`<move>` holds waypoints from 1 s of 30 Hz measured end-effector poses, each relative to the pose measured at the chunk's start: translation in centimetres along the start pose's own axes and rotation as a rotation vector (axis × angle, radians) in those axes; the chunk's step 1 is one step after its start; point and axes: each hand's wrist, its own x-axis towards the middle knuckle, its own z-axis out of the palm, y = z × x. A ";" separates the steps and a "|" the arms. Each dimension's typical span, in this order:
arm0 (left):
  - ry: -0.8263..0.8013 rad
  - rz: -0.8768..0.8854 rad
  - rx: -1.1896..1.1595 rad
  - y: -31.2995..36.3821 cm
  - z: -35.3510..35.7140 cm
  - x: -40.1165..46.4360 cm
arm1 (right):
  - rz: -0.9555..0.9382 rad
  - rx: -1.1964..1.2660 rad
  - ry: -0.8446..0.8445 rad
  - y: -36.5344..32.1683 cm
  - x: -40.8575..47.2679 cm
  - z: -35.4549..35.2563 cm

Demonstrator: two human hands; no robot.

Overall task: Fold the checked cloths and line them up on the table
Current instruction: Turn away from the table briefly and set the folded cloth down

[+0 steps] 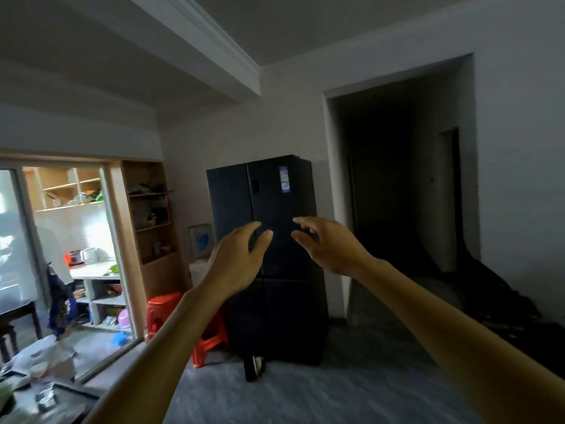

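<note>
Reaching out at chest height, the person is holding both arms forward into the room, with the left hand [241, 258] and the right hand [327, 243] near each other but apart, in front of the dark fridge [269, 209]. The fingers [260, 240] of each hand are hanging loosely bent and grasping nothing; neither hand is touching anything. The head is looking across the room rather than down, which is likely why no checked cloth is showing: the cloths are lying out of view, and where they are cannot be told. Only a cluttered corner of the desk [67, 402] is peeking in at the bottom left, holding blurred items. Red stools [162, 310] are standing beside the fridge. Judging by this, folding is not yet under way, and the empty hands are probably just poised between moves.
</note>
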 end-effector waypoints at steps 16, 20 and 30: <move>-0.249 0.206 -0.282 -5.3 21.3 23.1 | 0.267 -0.198 0.096 19.7 13.6 4.8; -0.256 0.238 -0.332 -2.9 28.4 28.7 | 0.311 -0.221 0.148 28.5 15.6 4.2; -0.220 0.341 -0.327 2.9 43.2 44.0 | 0.395 -0.248 0.232 46.4 24.4 0.3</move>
